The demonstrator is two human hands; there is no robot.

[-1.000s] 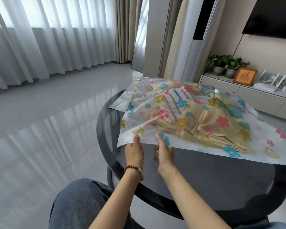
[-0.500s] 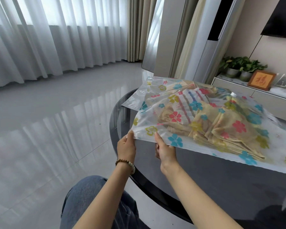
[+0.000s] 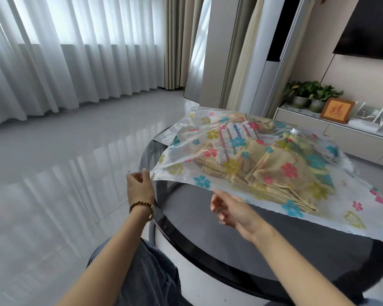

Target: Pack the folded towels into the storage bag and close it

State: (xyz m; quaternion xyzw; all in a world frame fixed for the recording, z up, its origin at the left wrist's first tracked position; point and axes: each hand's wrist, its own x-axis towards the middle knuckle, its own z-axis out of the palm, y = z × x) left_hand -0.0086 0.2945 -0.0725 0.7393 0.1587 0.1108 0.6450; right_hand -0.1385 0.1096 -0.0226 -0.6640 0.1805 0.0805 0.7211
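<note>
Roughly centre-right of the frame, lying on the round dark table (image 3: pixel 208 250): flower-printed storage bag (image 3: pixel 179 151), with folded towels (image 3: pixel 272 173) inside. At centre-left, left hand (image 3: pixel 139 188), pinching the bag's near corner between thumb and fingers, corner held clear of the tabletop. Just right of centre, right hand (image 3: pixel 230 209), blurred, fingertips at the bag's near edge; impossible to tell whether gripping or merely touching.

Near tabletop (image 3: pixel 241 250) open — bag (image 3: pixel 349 219) blocks beyond

A round dark glass desk (image 3: pixel 241 244) is sitting at lower right, bearing a flower-printed clear plastic storage bag (image 3: pixel 208 149) holding folded towels (image 3: pixel 272 173).
</note>
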